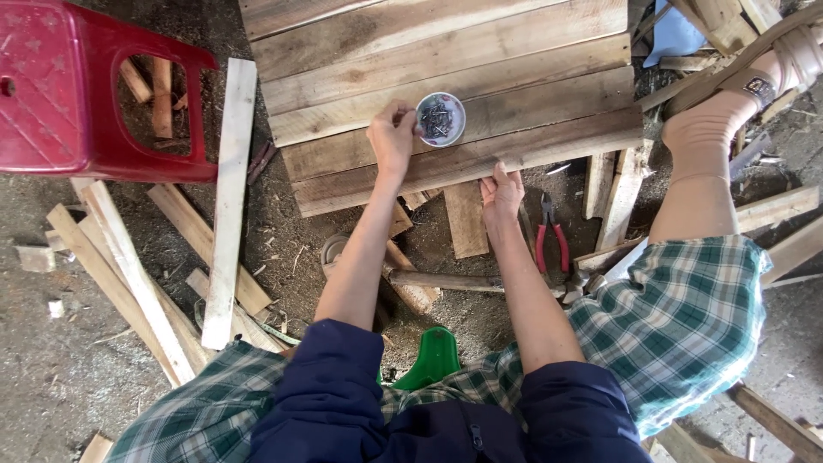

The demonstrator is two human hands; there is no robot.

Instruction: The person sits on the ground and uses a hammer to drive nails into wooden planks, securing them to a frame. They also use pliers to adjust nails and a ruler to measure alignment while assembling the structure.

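A panel of rough wooden planks (480, 60) lies on the dirt ground in front of me. On it stands a small round tin of nails (441, 118). My left hand (392, 135) rests on the planks right beside the tin, its fingertips pinched at the tin's rim; whether it holds a nail I cannot tell. My right hand (501, 192) presses on the near edge of the front plank, fingers spread, holding nothing.
Red-handled pliers (551, 240) and a wooden-handled hammer (446, 280) lie on the ground near my knees. A red plastic stool (77, 94) stands at upper left. Loose slats (230, 189) and offcuts are scattered left and right. My sandalled foot (707, 129) is at upper right.
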